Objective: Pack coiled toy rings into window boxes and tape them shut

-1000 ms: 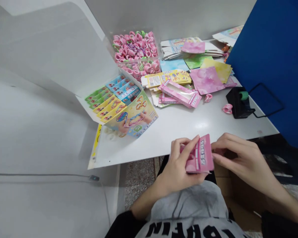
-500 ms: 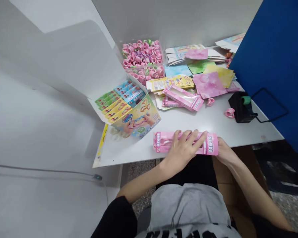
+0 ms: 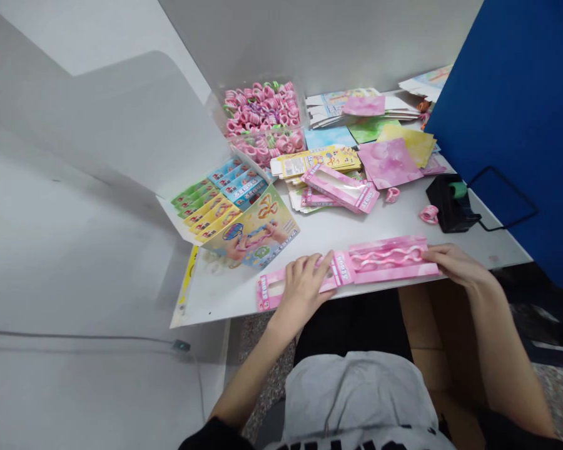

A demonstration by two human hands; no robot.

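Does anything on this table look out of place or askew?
Slightly. A pink-and-white coiled ring lies loose beside the black tape dispenser and a second such ring nearby, though similar rings fill the clear plastic bin. Further back, a pink windowed cardboard box lies askew over another pink box.

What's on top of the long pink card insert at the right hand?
Wavy pink strands lie along the insert; the right hand covers part of its outer end, hiding that spot.

Between the pink package [image 3: 389,274] and the piled cartons [image 3: 344,197], a bare strip of table [image 3: 328,232] leaves room to pass; the display box [image 3: 258,234] bounds it at left, the black tape dispenser [image 3: 453,212] and blue panel [image 3: 511,119] at right.
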